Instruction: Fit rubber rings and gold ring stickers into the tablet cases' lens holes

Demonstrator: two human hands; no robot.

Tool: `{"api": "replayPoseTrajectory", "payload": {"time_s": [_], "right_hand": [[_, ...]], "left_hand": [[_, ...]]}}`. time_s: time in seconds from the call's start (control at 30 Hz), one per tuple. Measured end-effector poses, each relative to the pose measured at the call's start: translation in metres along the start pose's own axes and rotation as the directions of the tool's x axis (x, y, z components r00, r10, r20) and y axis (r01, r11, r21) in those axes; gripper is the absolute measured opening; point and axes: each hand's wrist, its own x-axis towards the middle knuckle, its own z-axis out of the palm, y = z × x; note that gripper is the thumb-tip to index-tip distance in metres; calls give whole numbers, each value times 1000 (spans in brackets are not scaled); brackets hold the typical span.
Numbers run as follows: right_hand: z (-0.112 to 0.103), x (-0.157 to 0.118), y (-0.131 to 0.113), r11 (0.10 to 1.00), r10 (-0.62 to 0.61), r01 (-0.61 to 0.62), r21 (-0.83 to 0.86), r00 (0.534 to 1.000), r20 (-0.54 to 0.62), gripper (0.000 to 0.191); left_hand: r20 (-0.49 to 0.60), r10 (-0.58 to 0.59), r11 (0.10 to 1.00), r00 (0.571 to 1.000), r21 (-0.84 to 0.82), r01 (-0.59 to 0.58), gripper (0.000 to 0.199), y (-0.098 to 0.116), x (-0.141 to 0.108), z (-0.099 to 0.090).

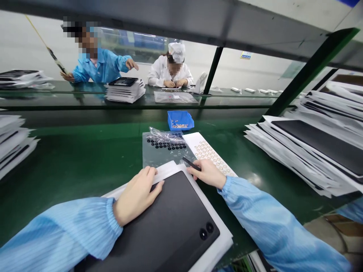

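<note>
A black tablet back cover (172, 219) with two round lens rings at its lower right corner lies on white sheets (224, 241) in front of me. My left hand (136, 196) rests flat over its upper left edge, fingers apart. Just off the cover's top corner, my right hand (210, 173) pinches a thin black tool (189, 162), pen-like or tweezers; I cannot tell which. Under and beyond that hand is a white sheet (208, 151) carrying rows of gold-coloured rings. Left of it lies a clear sheet (150, 153) of black rings, partly covered by crumpled clear film (164, 136).
A blue bin (181, 119) of small parts stands at the back. Stacks of covers and white sheets rise at right (306, 158) and left (14, 143). A green post (312, 71) and overhead shelf (198, 22) frame the bench. Two people work across from me.
</note>
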Motion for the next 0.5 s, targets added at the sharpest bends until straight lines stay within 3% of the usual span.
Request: {"api": "replayPoseTrajectory", "payload": {"time_s": [0.17, 0.3, 0.4, 0.5], "right_hand": [[-2, 0, 0, 999, 29, -31, 36, 999, 39, 32], [-4, -2, -1, 994, -33, 24, 108, 996, 78, 36], [-5, -6, -4, 948, -104, 90, 306, 994, 30, 51], [-5, -8, -5, 830, -84, 88, 551, 996, -32, 61]], "left_hand": [[22, 43, 997, 999, 59, -44, 23, 5, 2, -3], [33, 49, 995, 998, 88, -52, 24, 10, 0, -8], [63, 12, 997, 998, 79, -17, 23, 18, -4, -14], [89, -61, 997, 994, 57, 56, 14, 18, -2, -26]]}}
